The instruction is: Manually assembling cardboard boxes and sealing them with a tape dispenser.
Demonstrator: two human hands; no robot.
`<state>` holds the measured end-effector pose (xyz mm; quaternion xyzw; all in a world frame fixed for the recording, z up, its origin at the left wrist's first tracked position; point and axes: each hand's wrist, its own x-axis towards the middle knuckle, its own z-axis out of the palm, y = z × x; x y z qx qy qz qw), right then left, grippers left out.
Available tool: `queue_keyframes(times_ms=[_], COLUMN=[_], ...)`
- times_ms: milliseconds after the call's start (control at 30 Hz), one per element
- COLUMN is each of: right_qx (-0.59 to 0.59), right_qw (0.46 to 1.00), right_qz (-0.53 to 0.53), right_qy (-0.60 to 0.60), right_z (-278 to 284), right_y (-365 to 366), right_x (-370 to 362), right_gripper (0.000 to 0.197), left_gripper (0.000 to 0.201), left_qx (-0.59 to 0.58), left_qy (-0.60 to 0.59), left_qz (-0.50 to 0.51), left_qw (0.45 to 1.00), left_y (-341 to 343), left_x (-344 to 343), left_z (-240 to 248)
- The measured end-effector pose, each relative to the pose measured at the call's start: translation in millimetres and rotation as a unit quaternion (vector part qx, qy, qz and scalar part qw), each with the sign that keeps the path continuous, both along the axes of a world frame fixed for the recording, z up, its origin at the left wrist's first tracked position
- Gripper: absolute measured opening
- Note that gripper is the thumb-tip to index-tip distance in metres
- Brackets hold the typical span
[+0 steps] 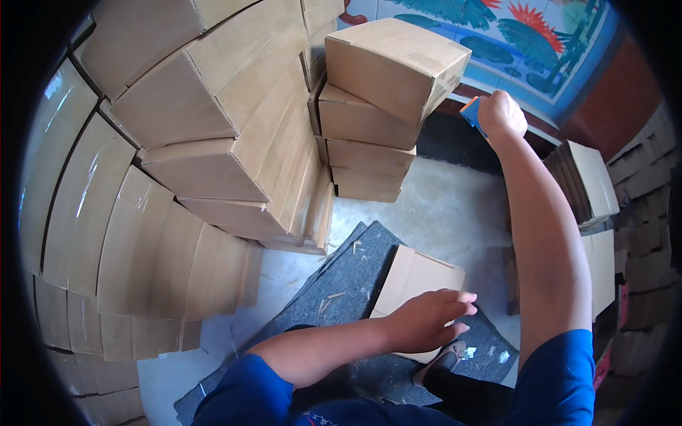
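My right hand (503,116) is stretched far forward and closed around a small blue and orange tool (472,113). Most of that tool is hidden in my fist, so its kind cannot be made out. My left hand (431,321) is held over a flat folded cardboard box (419,273), fingers apart and nothing in them. Whether it touches the cardboard is unclear. The cardboard lies on a dark grey mat (341,284) in front of my feet.
Stacked brown cartons (206,170) rise like a wall on the left. A shorter carton stack (376,64) stands ahead, its top box turned askew. Bundled flat cardboard (579,181) is piled at right. A painted tile wall (490,35) closes the far side. My shoe (440,361) rests near the cardboard.
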<state>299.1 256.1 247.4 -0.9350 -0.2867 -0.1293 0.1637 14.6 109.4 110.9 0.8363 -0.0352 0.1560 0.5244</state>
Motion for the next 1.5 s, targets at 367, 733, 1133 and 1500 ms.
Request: queue_keyframes(times_ms=[367, 733, 1133, 1500], right_qx=[0.122, 0.289, 0.342, 0.365], right_qw=[0.974, 0.923, 0.785, 0.869], right_qz=[0.184, 0.151, 0.023, 0.068], right_qy=[-0.052, 0.204, 0.516, 0.326], right_z=[-31.5, -91.4, -92.7, -103.1], right_y=[88.7, -50.4, -382.7, -483.4], right_x=[30.2, 7.1, -118.5, -127.3], right_gripper=[0.049, 0.047, 0.026, 0.027], left_gripper=[0.040, 0.043, 0.053, 0.037], left_qx=[0.054, 0.160, 0.262, 0.115], left_qy=[0.041, 0.105, 0.425, 0.575], left_qz=[-0.052, -0.066, -0.131, 0.202], left_qw=[0.996, 0.979, 0.857, 0.784], left_y=[6.4, 1.0, 1.7, -14.5], left_x=[-2.2, -8.0, -6.4, -26.7], left_z=[7.1, -3.6, -74.5, -304.3])
